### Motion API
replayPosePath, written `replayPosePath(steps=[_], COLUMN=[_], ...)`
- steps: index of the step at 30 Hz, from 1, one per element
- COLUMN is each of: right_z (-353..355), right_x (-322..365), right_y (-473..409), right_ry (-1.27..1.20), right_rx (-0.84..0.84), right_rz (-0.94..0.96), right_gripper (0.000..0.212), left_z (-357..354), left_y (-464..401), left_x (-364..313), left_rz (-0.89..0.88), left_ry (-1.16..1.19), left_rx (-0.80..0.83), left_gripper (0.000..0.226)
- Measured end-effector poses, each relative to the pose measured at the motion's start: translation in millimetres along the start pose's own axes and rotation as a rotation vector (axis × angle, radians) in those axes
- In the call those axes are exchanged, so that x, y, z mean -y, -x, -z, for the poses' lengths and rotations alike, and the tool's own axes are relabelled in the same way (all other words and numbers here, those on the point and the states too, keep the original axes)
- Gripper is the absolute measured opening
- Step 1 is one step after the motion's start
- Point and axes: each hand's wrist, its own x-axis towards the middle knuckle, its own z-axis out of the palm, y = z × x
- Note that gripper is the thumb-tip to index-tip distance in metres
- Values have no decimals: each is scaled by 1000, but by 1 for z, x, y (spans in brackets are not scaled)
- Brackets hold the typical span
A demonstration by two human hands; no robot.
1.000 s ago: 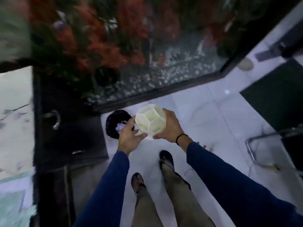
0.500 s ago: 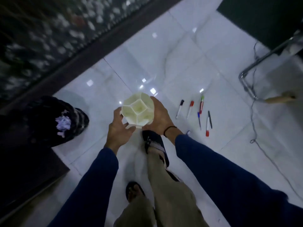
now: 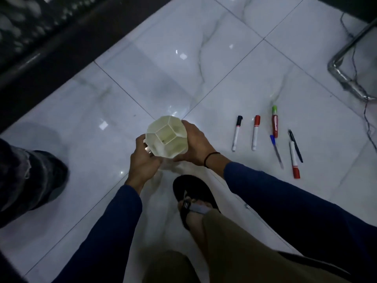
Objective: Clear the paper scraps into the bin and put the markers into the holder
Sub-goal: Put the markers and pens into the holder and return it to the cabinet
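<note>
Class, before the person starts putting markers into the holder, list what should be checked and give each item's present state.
1. Holder held in both hands: left hand, right hand: ok.
2. Holder's open top faces up: ok.
3. Holder compartments empty: ok, as far as seen.
4. Markers lie in the open on the floor: ok.
5. A hand free to pick: not ok.
6. Scraps all in bin: cannot tell.

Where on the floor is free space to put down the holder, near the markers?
Bare tile lies between the holder, held in the left hand and right hand, and the black-capped marker. More bare tile stretches beyond the holder toward the dark wall base. Crowded: the row of markers and pens, from there to the black pen.
</note>
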Motion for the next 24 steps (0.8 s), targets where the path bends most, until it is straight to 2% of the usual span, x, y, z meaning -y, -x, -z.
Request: replayPosePath(steps=[4, 7, 9, 10, 13, 15, 18, 21, 24], right_z=[6, 24, 43, 53, 73, 78, 81, 97, 110], right_x=[-12, -31, -59, -79, -140, -171, -192, -198, -202], right_y=[8, 25, 41, 51, 80, 94, 93, 71, 39], right_ry=[-2, 40, 69, 76, 94, 92, 96, 112, 174], right_rx=[-17, -15, -65, -119, -342, -442, -529, -602, -538], right_rz=[18, -21, -51, -72, -222, -346, -415, -435, -524], right_gripper=[112, 112, 95, 81, 43, 33, 28, 26, 41], left_z=[-6, -17, -36, -52, -105, -141, -179, -209, -235], left_y=[-3, 8, 21, 26, 32, 25, 0, -29, -51], left_x=[1, -15, -34, -43, -66, -73, -73, -73, -73], left_rz=[-98, -311, -507, -608, -793, -760, -557, -419, -328], left_ry=[-114, -387, -428, -406, -309, -332, -394, -440, -554], left_rx=[-52, -245, -333, -324, -151, -25, 79, 107, 143], left_gripper=[75, 89, 83, 73, 36, 21, 16, 23, 37])
